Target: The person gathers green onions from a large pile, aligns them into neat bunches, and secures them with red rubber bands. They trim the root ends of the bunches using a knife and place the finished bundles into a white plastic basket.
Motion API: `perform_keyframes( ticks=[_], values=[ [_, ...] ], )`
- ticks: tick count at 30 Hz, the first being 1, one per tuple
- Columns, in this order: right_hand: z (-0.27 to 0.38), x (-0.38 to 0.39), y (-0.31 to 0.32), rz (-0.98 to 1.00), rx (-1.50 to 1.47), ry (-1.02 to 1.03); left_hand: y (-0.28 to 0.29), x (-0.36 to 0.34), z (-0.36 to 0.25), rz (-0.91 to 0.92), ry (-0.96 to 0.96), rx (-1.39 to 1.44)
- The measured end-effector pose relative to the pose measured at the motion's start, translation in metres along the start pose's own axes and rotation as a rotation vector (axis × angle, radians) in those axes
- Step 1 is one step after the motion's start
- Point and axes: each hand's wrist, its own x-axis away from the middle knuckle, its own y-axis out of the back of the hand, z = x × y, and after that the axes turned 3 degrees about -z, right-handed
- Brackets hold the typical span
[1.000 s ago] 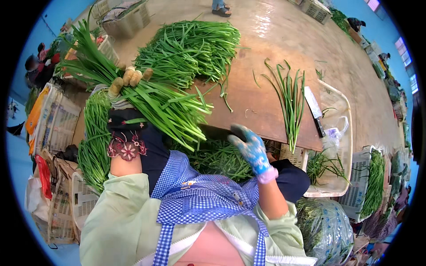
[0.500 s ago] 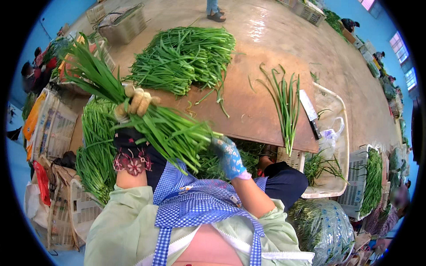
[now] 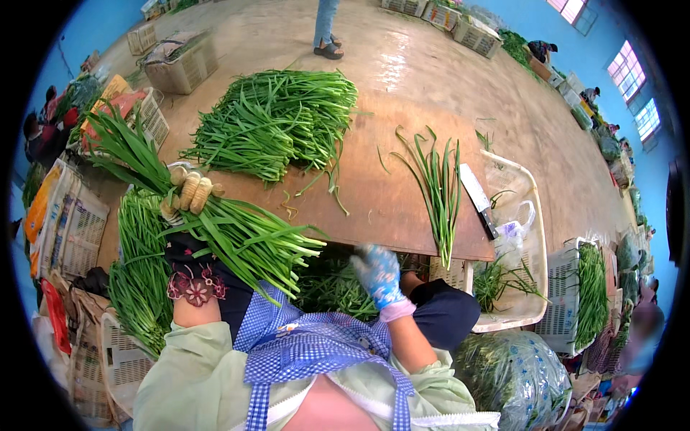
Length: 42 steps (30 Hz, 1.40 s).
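My left hand [image 3: 188, 192], in a cream glove, grips a bunch of garlic chives [image 3: 248, 233] round its middle. The leaves fan out to the upper left; the pale stem ends point right, over my lap. Apart from those ends is my right hand [image 3: 379, 279], in a blue flowered glove with a pink cuff. Motion smears its fingers. On the brown table [image 3: 359, 215] lie a large pile of chives [image 3: 277, 122], a few loose stalks [image 3: 435, 197] and a knife [image 3: 476, 194] with a black handle.
Loose greens [image 3: 330, 280] lie below the table edge. More chives [image 3: 140, 244] are at my left. A white basket [image 3: 537, 215] with scraps and a plastic bag stands right, by a crate [image 3: 557, 294] and a wrapped bundle [image 3: 514, 377]. A person [image 3: 327, 29] stands beyond the table.
My right hand has come off the stem ends and moved slightly right and down, leaving a gap. The left hand still grips the bunch. The whole view has shifted slightly.
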Motion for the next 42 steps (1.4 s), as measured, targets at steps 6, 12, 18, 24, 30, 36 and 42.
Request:
perform_keyframes(
  ticks=[6,12,18,24,30,36,42],
  values=[
    [0.068,-0.034,0.019,0.472,-1.122,0.094,0.007,-0.019,0.035,0.116,0.053,0.166],
    [0.059,-0.033,-0.027,0.096,-1.285,-0.142,-0.014,-0.007,0.038,-0.200,-0.051,0.123],
    [0.022,-0.017,-0.037,-0.134,-0.654,-0.120,0.039,0.002,0.002,0.112,-0.081,0.053],
    [-0.072,0.043,-0.057,0.074,0.144,0.236,0.015,0.012,-0.026,0.040,-0.051,0.005],
    [-0.091,0.054,-0.047,0.427,0.562,0.264,0.041,0.032,-0.048,0.056,-0.190,-0.076],
    [0.045,-0.023,-0.012,0.155,-0.895,0.050,0.065,0.032,-0.046,0.347,-0.113,0.045],
    [0.048,-0.054,-0.068,0.641,-1.674,-0.093,0.076,0.045,-0.025,0.234,-0.069,0.176]
  ],
)
